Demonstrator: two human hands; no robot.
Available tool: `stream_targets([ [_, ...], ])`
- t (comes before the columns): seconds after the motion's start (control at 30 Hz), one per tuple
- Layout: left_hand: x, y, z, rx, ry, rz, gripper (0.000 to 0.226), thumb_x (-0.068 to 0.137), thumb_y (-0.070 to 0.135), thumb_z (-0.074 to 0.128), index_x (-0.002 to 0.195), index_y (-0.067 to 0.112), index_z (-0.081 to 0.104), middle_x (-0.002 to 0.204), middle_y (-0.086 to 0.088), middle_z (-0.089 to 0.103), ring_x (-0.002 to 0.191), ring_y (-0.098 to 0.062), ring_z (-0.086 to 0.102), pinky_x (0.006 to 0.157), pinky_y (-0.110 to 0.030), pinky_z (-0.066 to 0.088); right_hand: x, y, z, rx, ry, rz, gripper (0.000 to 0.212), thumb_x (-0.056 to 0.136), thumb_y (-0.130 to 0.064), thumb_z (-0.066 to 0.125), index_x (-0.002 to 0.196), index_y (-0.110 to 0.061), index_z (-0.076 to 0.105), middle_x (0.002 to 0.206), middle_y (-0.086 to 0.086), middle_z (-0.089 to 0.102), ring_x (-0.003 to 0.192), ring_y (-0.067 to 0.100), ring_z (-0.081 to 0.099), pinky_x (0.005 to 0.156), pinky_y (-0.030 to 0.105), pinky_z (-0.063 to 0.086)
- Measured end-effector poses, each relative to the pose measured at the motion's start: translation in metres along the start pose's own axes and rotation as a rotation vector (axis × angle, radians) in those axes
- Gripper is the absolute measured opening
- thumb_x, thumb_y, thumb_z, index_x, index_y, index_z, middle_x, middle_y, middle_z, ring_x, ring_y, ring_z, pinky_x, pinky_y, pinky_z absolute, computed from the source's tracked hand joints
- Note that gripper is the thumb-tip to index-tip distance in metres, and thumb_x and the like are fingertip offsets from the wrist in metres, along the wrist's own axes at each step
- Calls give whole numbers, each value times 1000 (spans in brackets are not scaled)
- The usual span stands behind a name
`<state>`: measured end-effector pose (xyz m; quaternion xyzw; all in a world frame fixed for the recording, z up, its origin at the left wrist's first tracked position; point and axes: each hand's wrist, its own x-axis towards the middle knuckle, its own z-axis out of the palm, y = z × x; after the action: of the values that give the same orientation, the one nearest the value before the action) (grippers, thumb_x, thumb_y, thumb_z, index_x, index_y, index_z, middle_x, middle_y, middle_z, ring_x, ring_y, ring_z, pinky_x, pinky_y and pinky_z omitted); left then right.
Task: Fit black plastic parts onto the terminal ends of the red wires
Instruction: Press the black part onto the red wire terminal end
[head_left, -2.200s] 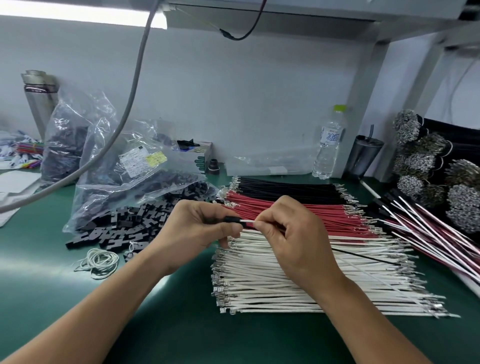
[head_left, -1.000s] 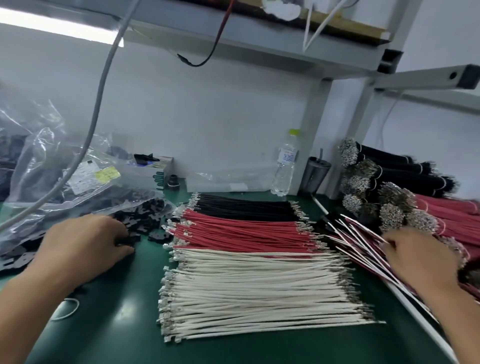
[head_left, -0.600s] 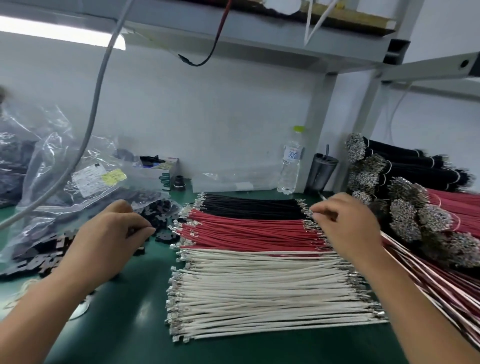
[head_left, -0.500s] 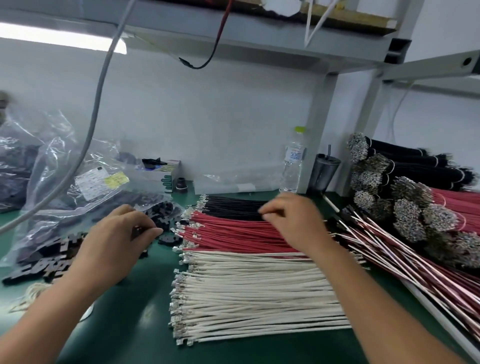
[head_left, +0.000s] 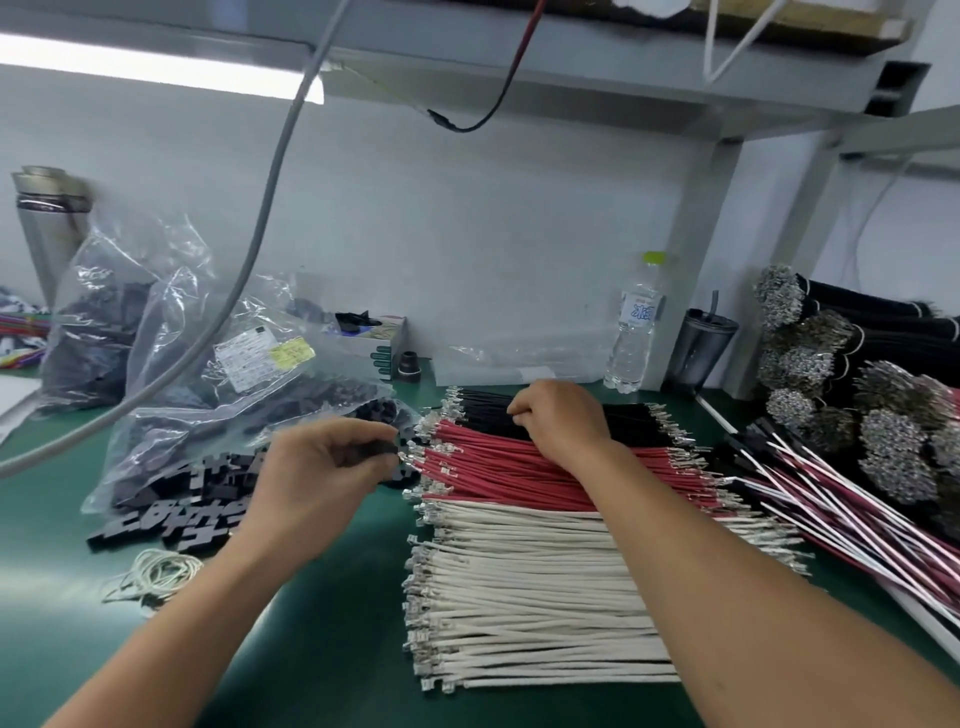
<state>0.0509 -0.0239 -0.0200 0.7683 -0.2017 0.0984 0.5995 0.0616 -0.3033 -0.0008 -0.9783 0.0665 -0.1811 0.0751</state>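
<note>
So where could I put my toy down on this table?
The bare green mat in front, between the rubber bands and the white wires, has room. Farther back it's crowded: black parts, plastic bags, red wires.

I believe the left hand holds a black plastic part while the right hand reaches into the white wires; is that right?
Not quite. The head view shows the right hand at the black wires and red wires, not the white wires. The left hand does pinch a black plastic part.
</note>
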Motion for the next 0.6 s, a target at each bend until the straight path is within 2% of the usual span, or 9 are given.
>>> stream_targets([
  [0.07,-2,2,2,-62,-11,-33,22,82,-5,80,91,16,81,70,-1,77,55,-4,65,54,-15,54,-2,3,-4,-86,64,-63,23,100,-17,59,117,-20,74,113,1,73,106,22,68,87,32,54],
  [0.17,-2,4,3,-90,-1,-56,20,84,-4,79,90,15,81,70,-5,77,55,-6,64,55,-20,56,1,7,-19,-160,200,-140,23,100,-8,53,107,-16,73,96,1,67,94,24,64,73,34,52],
  [0.27,-2,5,2,-140,3,-67,18,84,-3,79,92,14,81,70,-4,77,53,-4,65,52,-15,53,0,4,-42,-85,300,-199,30,102,-7,50,121,-19,70,97,1,61,95,22,56,70,32,42],
  [0.33,-3,8,2,-217,-7,-89,18,83,-2,79,92,12,81,74,-6,78,60,-8,72,54,-15,54,-11,-1,-56,16,382,-206,29,101,-12,52,122,-20,71,95,-1,57,92,17,53,71,31,41],
  [0.43,-4,13,0,-362,-60,-129,18,79,-1,81,95,7,81,81,-13,79,73,-21,78,60,-18,58,-46,-14,-65,148,513,-265,16,97,-29,60,101,-26,75,83,-13,51,76,4,48,62,24,40],
  [0.5,-6,17,-1,-440,-137,-138,22,72,7,83,94,9,82,86,-16,79,79,-27,79,65,-24,62,-77,-26,-62,208,514,-319,16,95,-39,62,90,-29,74,77,-16,49,70,4,49,60,18,37],
  [0.6,-12,21,1,-489,-251,-120,28,67,14,84,95,14,83,89,-19,79,79,-28,78,68,-28,64,-107,-41,-51,293,430,-379,17,94,-40,65,89,-27,75,80,-17,53,72,4,53,62,17,41],
])
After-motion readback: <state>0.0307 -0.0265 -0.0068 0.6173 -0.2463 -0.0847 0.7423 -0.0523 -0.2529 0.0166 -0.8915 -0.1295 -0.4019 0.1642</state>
